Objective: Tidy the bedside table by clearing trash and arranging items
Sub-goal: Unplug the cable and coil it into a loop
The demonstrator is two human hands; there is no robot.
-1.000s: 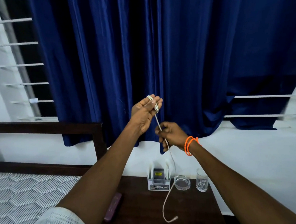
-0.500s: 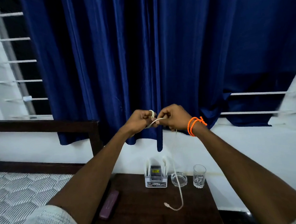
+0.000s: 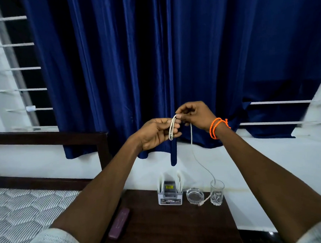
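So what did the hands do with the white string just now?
The left hand came down from up high and now holds a small loop of the white cable. The right hand rose to meet it and pinches the top of the loop. The cable's loose end lifted off the middle of the bedside table and swung right, beside the glass. The glass, ashtray and organizer box stayed put.

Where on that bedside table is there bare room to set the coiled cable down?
The bare front and middle of the table, between the purple case and the right edge. The back is crowded: organizer box, ashtray, glass.
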